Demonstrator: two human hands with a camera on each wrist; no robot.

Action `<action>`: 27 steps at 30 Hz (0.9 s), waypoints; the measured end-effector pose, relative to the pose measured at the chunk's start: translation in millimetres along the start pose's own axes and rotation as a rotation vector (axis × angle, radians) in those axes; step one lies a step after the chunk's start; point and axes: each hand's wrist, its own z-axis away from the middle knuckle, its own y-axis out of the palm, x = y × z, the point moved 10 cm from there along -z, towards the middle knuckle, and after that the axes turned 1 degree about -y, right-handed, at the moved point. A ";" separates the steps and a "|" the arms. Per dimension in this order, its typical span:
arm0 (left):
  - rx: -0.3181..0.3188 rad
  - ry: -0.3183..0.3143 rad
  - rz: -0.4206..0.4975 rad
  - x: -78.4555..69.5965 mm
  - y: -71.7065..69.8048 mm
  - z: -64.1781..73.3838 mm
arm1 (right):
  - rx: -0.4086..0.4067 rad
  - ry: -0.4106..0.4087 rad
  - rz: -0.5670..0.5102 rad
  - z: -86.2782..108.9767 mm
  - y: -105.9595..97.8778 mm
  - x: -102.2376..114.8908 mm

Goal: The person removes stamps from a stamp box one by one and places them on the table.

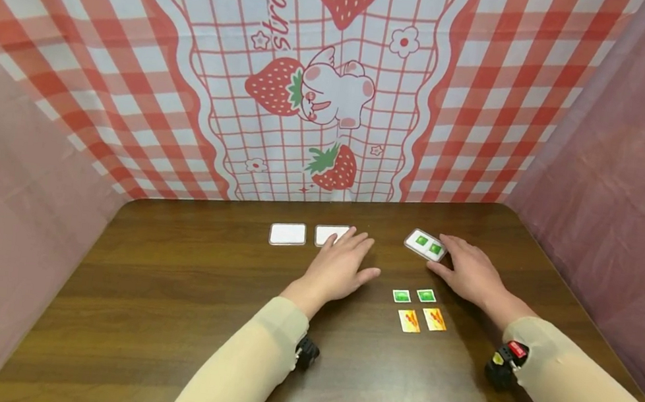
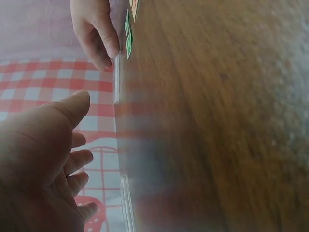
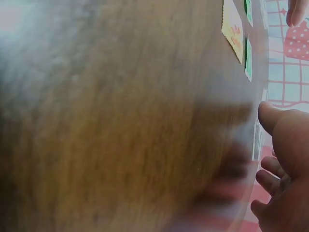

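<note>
My right hand (image 1: 472, 271) has its thumb and a finger on opposite long edges of a white rectangular tile (image 1: 413, 240) with a clear rim, pinching it at its right end. Two green picture squares (image 1: 422, 240) lie on that tile. In the right wrist view, the thumb of the right hand (image 3: 292, 145) meets the tile's edge (image 3: 256, 140). Fingers spread, my left hand (image 1: 339, 266) hovers over a second white tile (image 1: 324, 234), partly covering it. Between the thumb and fingers of the left hand (image 2: 43, 154) nothing is held.
A third white tile (image 1: 287, 233) lies further left. Nearer me, between the hands, are two green picture squares (image 1: 401, 296) and two orange-yellow picture squares (image 1: 434, 319) on the brown table (image 1: 167, 303). A checked strawberry cloth (image 1: 334, 96) hangs behind, with pink cloth at both sides.
</note>
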 end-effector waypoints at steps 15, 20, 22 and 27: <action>0.011 0.000 0.012 -5.8 0.1 -1.2 | -0.014 0.056 0.036 -6.8 -0.5 -3.0; 0.007 0.006 0.007 -4.4 1.2 -0.5 | -0.031 0.036 0.036 -10.4 -4.2 1.1; 0.004 0.008 0.005 -3.2 1.2 -0.3 | -0.035 0.032 0.031 -11.8 -5.0 2.3; 0.002 0.016 0.014 -0.4 -2.2 3.4 | -0.049 0.027 0.006 -13.0 -6.2 5.5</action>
